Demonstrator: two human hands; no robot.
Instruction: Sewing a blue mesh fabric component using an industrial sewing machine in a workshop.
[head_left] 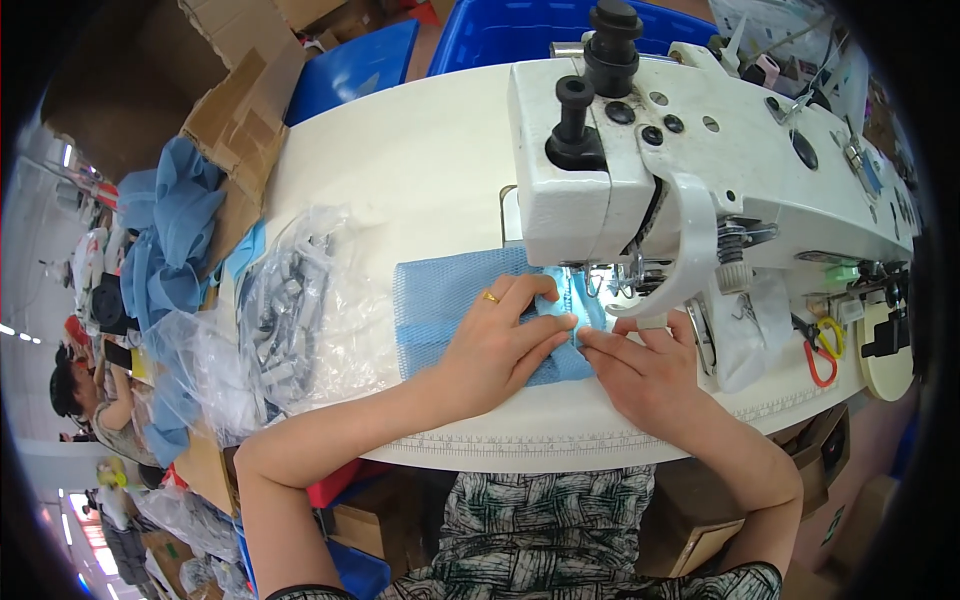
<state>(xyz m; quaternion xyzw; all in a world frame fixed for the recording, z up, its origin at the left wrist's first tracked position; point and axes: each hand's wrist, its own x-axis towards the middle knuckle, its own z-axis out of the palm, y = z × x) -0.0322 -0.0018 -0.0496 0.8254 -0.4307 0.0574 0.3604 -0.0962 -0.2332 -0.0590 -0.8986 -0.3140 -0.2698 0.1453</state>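
A piece of light blue mesh fabric (425,300) lies on the white sewing machine table, its right part under the lit needle area of a white sewing machine (580,205). My left hand (500,345), with a ring on one finger, presses on the fabric just left of the needle. Its fingers are bent, and thumb and forefinger pinch a fold of the mesh. Close by on the right, my right hand (645,375) grips the fabric's near right edge between thumb and fingers. Some of its fingertips are hidden behind the machine's white guard.
Left of the fabric lies a clear plastic bag (290,320) of small grey pieces. Blue fabric strips (175,220) hang over a cardboard box (240,130). Scissors with red and yellow handles (822,350) lie at the right. A printed ruler (520,443) lines the table's front edge.
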